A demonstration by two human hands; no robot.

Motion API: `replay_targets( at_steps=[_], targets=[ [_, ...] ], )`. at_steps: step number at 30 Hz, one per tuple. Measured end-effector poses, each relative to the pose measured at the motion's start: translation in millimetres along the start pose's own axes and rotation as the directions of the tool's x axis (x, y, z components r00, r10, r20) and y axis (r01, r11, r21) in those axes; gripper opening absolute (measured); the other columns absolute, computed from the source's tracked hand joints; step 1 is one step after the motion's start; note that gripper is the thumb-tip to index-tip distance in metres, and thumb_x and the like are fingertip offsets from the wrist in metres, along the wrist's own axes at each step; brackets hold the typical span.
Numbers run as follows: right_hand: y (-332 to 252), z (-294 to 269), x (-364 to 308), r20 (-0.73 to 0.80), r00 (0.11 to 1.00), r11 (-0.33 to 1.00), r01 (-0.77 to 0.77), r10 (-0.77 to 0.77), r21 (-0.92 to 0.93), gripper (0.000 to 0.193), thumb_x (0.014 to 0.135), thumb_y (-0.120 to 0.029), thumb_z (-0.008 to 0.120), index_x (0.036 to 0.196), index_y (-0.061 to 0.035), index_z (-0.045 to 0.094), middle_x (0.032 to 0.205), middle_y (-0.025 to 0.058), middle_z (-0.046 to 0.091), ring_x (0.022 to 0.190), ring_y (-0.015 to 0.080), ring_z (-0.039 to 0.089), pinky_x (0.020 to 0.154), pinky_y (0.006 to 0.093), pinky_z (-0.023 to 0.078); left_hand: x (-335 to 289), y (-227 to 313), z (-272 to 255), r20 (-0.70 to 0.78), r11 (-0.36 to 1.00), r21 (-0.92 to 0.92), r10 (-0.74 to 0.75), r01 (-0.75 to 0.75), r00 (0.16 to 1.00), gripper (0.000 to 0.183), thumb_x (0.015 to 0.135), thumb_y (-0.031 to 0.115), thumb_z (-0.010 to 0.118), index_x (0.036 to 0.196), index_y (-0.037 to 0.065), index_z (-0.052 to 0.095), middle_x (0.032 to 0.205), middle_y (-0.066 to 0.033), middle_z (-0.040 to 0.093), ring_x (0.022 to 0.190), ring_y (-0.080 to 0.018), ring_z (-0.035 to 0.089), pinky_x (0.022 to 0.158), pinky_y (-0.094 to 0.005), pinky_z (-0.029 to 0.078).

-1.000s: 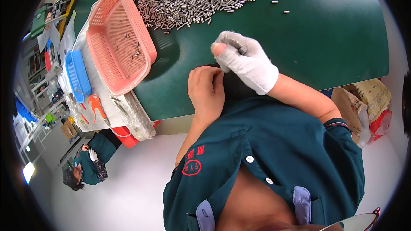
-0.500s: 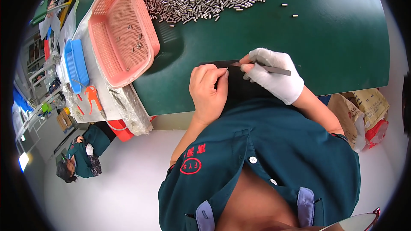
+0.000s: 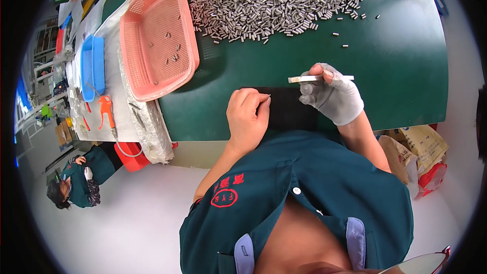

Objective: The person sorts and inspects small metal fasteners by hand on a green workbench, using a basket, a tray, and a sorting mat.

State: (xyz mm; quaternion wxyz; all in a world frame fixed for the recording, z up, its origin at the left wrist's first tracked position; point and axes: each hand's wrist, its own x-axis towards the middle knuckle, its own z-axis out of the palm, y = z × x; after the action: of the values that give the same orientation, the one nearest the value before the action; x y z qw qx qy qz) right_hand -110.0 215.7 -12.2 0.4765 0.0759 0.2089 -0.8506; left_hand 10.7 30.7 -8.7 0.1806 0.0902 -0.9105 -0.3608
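My left hand (image 3: 247,122), bare, is closed in a pinch at the left edge of a black mat (image 3: 291,109). Whatever lies between its thumb and forefinger is too small to make out. My right hand (image 3: 335,96) wears a whitish glove with the thumb and forefinger tips bare. It grips a flat, narrow grey bar (image 3: 299,78), raised above the mat and apart from my left hand. Farther back, a big heap of short metal pins (image 3: 274,2) covers the green table (image 3: 243,66).
Left of the heap stands a pink mesh basket (image 3: 129,35) with a few pins inside. A blue basket (image 3: 93,66) and an orange air gun (image 3: 105,109) lie farther left. Sacks (image 3: 423,144) stand below the table's right side. Another person (image 3: 81,182) sits at far left.
My right hand has lifted the bar away from my left fingers and turned, so the bar's pale face shows. The left hand keeps its pinch. The whole view has shifted slightly.
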Motion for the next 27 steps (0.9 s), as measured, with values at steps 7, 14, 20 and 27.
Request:
replay_targets(
  at_steps=[7,14,20,27],
  targets=[
    [2.0,-0.4,3.8,0.032,0.999,0.999,-0.023,0.022,0.04,0.017,0.091,-0.019,0.059,0.099,-0.005,0.059,0.096,0.0118,0.064,0.088,0.0268,0.065,0.081,0.0432,0.055,-4.0,-4.0,1.2,-0.022,1.0,-0.007,0.012,-0.012,1.0,0.011,0.071,-0.001,0.068,0.076,0.004,0.06,0.078,-0.0061,0.057,0.072,-0.0251,0.054,0.064,-0.035,0.044],
    [6.9,43.9,14.3,0.007,0.977,0.948,0.206,-0.211,-0.241,0.019,0.095,-0.024,0.051,0.083,-0.0086,0.047,0.066,-0.0008,0.037,0.061,0.0146,0.039,0.073,0.0364,0.042,-4.6,-6.9,4.3,-0.05,0.999,0.017,0.034,-0.033,0.998,0.011,0.071,-0.003,0.069,0.077,0.003,0.062,0.08,-0.0071,0.06,0.074,-0.024,0.056,0.066,-0.0331,0.045],
    [26.0,44.3,32.4,0.075,0.961,0.915,0.276,-0.266,-0.294,0.035,0.096,-0.033,0.053,0.072,-0.0092,0.044,0.059,-0.0022,0.036,0.056,0.0113,0.034,0.059,0.0285,0.034,-5.1,-7.4,9.0,-0.078,0.998,0.012,0.057,-0.056,0.995,0.013,0.069,-0.003,0.069,0.077,0.005,0.062,0.078,-0.0062,0.058,0.072,-0.0245,0.054,0.063,-0.0338,0.044],
    [39.2,39.6,36.7,-0.041,0.964,0.921,0.24,-0.264,-0.308,0.047,0.097,-0.039,0.052,0.063,-0.0096,0.038,0.056,-0.0009,0.035,0.054,0.0116,0.03,0.055,0.0272,0.03,-4.5,-8.2,10.5,-0.074,0.998,0.024,0.068,-0.066,0.995,0.017,0.065,-0.006,0.069,0.076,0.004,0.062,0.078,-0.0066,0.057,0.07,-0.0245,0.054,0.062,-0.0331,0.043]
  ],
)
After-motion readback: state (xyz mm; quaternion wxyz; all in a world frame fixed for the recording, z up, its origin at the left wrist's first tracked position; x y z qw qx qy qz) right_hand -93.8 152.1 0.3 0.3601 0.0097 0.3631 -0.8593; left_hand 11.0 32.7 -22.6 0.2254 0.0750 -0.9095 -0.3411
